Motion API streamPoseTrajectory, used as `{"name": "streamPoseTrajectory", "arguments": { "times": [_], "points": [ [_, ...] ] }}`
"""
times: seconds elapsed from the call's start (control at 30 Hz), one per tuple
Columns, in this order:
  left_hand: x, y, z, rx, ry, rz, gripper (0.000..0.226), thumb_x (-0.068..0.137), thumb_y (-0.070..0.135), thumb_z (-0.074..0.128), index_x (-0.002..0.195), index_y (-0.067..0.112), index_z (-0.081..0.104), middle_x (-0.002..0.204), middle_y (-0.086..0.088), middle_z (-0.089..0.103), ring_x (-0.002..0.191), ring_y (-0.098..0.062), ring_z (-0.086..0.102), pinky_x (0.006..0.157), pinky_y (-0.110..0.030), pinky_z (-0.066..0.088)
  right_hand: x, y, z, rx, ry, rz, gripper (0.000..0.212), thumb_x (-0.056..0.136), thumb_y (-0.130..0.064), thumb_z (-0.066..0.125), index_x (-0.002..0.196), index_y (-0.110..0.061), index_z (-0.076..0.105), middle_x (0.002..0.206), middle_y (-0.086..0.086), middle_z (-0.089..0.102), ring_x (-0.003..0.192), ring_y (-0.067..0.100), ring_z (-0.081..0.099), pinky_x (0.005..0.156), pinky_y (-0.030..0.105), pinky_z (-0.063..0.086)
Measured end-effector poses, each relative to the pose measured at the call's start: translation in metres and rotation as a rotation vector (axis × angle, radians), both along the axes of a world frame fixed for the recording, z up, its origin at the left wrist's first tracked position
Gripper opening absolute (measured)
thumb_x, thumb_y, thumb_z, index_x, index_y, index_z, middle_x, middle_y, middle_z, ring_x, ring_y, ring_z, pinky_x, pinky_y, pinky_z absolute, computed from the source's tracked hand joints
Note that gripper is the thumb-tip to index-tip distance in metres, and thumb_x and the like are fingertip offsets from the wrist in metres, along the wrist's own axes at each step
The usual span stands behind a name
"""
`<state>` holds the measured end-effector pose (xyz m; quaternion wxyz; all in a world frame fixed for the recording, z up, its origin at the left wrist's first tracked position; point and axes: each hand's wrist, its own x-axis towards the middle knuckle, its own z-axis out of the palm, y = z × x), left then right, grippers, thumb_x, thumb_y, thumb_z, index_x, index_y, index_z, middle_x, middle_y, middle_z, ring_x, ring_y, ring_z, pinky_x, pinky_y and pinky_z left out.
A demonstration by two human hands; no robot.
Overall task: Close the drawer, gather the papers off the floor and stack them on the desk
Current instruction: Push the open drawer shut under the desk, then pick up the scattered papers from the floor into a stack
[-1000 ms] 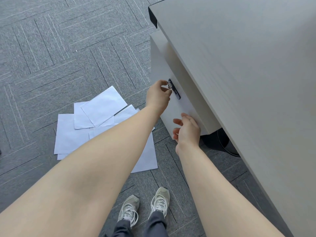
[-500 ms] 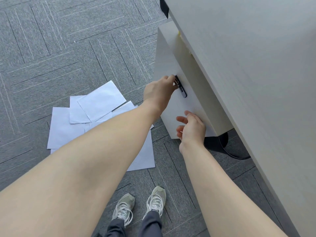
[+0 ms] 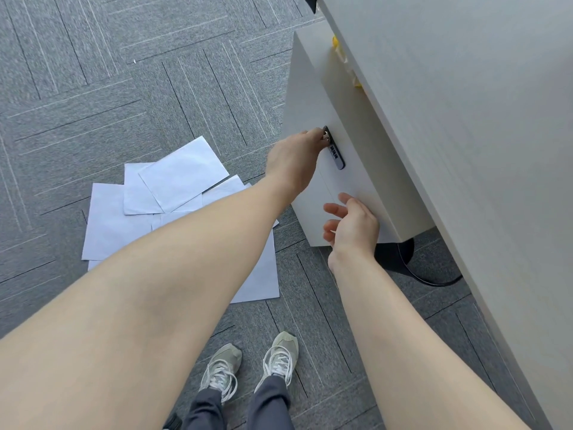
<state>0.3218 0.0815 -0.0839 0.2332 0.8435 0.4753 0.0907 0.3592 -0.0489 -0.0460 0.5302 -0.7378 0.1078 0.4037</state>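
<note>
A pale grey drawer unit (image 3: pixel 307 97) stands under the edge of the light wood desk (image 3: pixel 465 119). Its front carries a dark lock strip (image 3: pixel 338 157) with a small metal key (image 3: pixel 325 134) at the top. My left hand (image 3: pixel 294 159) is pinched on that key. My right hand (image 3: pixel 353 225) hovers with its fingers spread at the lower part of the drawer front, holding nothing. No gap shows in the drawer front. Several white papers (image 3: pixel 183 175) lie scattered and overlapping on the grey carpet to the left, partly hidden by my left forearm.
Small yellow things (image 3: pixel 335 41) sit on top of the unit, right at the desk's edge. A black round base with a cable (image 3: pixel 409 259) lies under the desk to the right of the unit. My two grey sneakers (image 3: pixel 221 367) stand on the carpet below.
My left hand stays on the key and my right hand stays at the drawer front, fingers a little more spread. The view has shifted, bringing the yellow things on the unit into sight.
</note>
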Motion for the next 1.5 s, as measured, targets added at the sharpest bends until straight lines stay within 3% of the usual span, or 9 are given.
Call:
{"name": "streamPoseTrajectory", "arguments": {
  "times": [0.1, 0.2, 0.33, 0.47, 0.67, 0.83, 0.97, 1.23, 1.5],
  "points": [
    [-0.001, 0.0, -0.003, -0.149, -0.124, 0.043, 0.029, 0.101, 0.03, 0.036, 0.095, 0.009, 0.055, 0.096, -0.011, 0.07, 0.079, -0.035, 0.065, 0.065, -0.043, 0.049, 0.0, 0.0, 0.001, 0.0, 0.009, 0.001, 0.029, 0.096, -0.017, 0.039, 0.11, -0.013, 0.064, 0.076, 0.002, 0.071, 0.037, 0.009, 0.041, 0.041, 0.019, 0.034],
    [0.0, 0.0, -0.006, -0.25, -0.169, 0.096, 0.03, 0.099, 0.033, 0.036, 0.094, 0.01, 0.056, 0.092, -0.007, 0.07, 0.075, -0.033, 0.067, 0.069, -0.047, 0.053, 0.001, 0.0, 0.001, 0.003, 0.014, 0.005, 0.029, 0.097, -0.018, 0.039, 0.111, -0.014, 0.064, 0.076, 0.001, 0.07, 0.038, 0.009, 0.042, 0.042, 0.019, 0.034],
    [0.001, -0.001, -0.006, -0.334, -0.192, 0.139, 0.033, 0.097, 0.043, 0.038, 0.096, 0.015, 0.055, 0.09, 0.0, 0.07, 0.074, -0.029, 0.068, 0.072, -0.045, 0.053, -0.001, -0.001, 0.003, 0.009, 0.024, 0.025, 0.026, 0.096, -0.019, 0.042, 0.112, -0.016, 0.062, 0.077, 0.001, 0.07, 0.041, 0.01, 0.043, 0.045, 0.021, 0.036],
    [-0.005, -0.005, -0.003, -0.342, -0.166, 0.177, 0.039, 0.095, 0.052, 0.04, 0.109, 0.018, 0.054, 0.093, -0.007, 0.069, 0.082, -0.03, 0.066, 0.072, -0.041, 0.05, -0.004, -0.001, 0.006, 0.02, 0.032, 0.075, 0.023, 0.097, -0.02, 0.043, 0.112, -0.019, 0.06, 0.079, 0.002, 0.068, 0.046, 0.012, 0.043, 0.049, 0.023, 0.038],
    [-0.04, -0.021, 0.011, -0.288, -0.18, 0.215, 0.037, 0.1, 0.043, 0.039, 0.109, 0.011, 0.057, 0.1, -0.011, 0.067, 0.094, -0.032, 0.059, 0.068, -0.036, 0.039, -0.022, 0.005, 0.014, 0.046, 0.03, 0.195, 0.025, 0.096, -0.014, 0.043, 0.108, -0.015, 0.064, 0.078, 0.004, 0.065, 0.043, 0.011, 0.042, 0.048, 0.023, 0.036],
    [-0.103, -0.045, 0.009, -0.339, -0.225, 0.344, 0.033, 0.099, 0.04, 0.038, 0.093, 0.013, 0.057, 0.092, -0.01, 0.068, 0.087, -0.032, 0.063, 0.074, -0.042, 0.049, -0.063, 0.013, 0.019, 0.069, 0.044, 0.397, 0.024, 0.096, -0.009, 0.041, 0.097, -0.018, 0.064, 0.074, 0.002, 0.062, 0.037, 0.008, 0.042, 0.041, 0.017, 0.036],
    [-0.171, -0.058, 0.0, -0.356, -0.248, 0.475, 0.036, 0.095, 0.043, 0.037, 0.088, 0.014, 0.057, 0.087, -0.007, 0.068, 0.08, -0.032, 0.066, 0.074, -0.046, 0.051, -0.104, 0.017, 0.023, 0.075, 0.037, 0.563, 0.026, 0.095, -0.008, 0.04, 0.094, -0.019, 0.063, 0.075, 0.002, 0.063, 0.044, 0.012, 0.044, 0.04, 0.017, 0.037],
    [-0.31, -0.072, -0.023, -0.351, -0.283, 0.711, 0.034, 0.093, 0.044, 0.038, 0.088, 0.017, 0.059, 0.083, -0.003, 0.068, 0.079, -0.027, 0.067, 0.073, -0.046, 0.053, -0.206, 0.022, -0.004, 0.059, 0.03, 0.758, 0.026, 0.092, -0.008, 0.043, 0.107, -0.016, 0.064, 0.084, 0.003, 0.065, 0.053, 0.015, 0.051, 0.047, 0.023, 0.043],
    [-0.415, -0.105, -0.105, -0.497, -0.363, 0.961, 0.021, 0.093, 0.034, 0.043, 0.076, 0.028, 0.053, 0.087, 0.002, 0.067, 0.086, -0.026, 0.067, 0.075, -0.047, 0.057, -0.285, 0.018, -0.099, -0.005, -0.035, 0.954, 0.033, 0.093, -0.014, 0.047, 0.124, -0.02, 0.055, 0.108, 0.006, 0.062, 0.071, 0.019, 0.062, 0.057, 0.03, 0.053]
  ]
}}
